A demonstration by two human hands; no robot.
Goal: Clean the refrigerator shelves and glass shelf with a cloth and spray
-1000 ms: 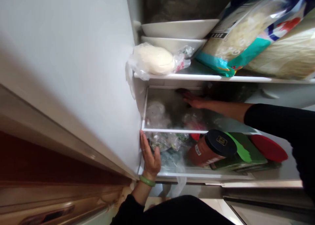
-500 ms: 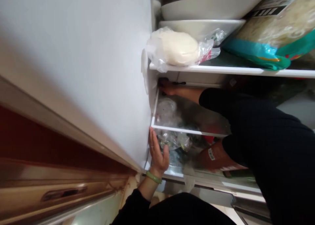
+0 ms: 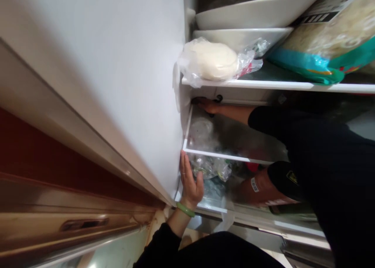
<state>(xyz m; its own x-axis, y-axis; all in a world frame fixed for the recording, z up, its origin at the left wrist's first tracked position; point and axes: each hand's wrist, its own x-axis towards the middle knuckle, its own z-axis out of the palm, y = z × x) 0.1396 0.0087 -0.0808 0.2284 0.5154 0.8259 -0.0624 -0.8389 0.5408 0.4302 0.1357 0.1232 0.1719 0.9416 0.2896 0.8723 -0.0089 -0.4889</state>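
My left hand [image 3: 191, 182], with a green bangle [image 3: 185, 209] at its wrist, rests with straight fingers against the fridge's side wall, just below the front corner of a glass shelf [image 3: 240, 137] with white trim. Its thumb stands apart and it holds nothing. My right hand [image 3: 208, 105] reaches deep over that shelf into the far left corner. Under its fingers is a dark cloth [image 3: 198, 100] with a small black loop showing beside it; shadow hides its exact shape. Clear plastic bags [image 3: 209, 164] lie beneath the shelf, close to my left hand.
On the shelf above sit a pale round lump in a plastic bag [image 3: 218, 61], stacked white dishes [image 3: 243, 37] and a large teal-edged food bag [image 3: 331, 45]. A reddish-brown package [image 3: 258, 188] stands lower right. The white fridge wall [image 3: 117, 65] fills the left.
My right hand has shifted slightly along the back corner, and the cloth's loop now curls up beside it. My left hand stays at the shelf corner. The view has moved a little.
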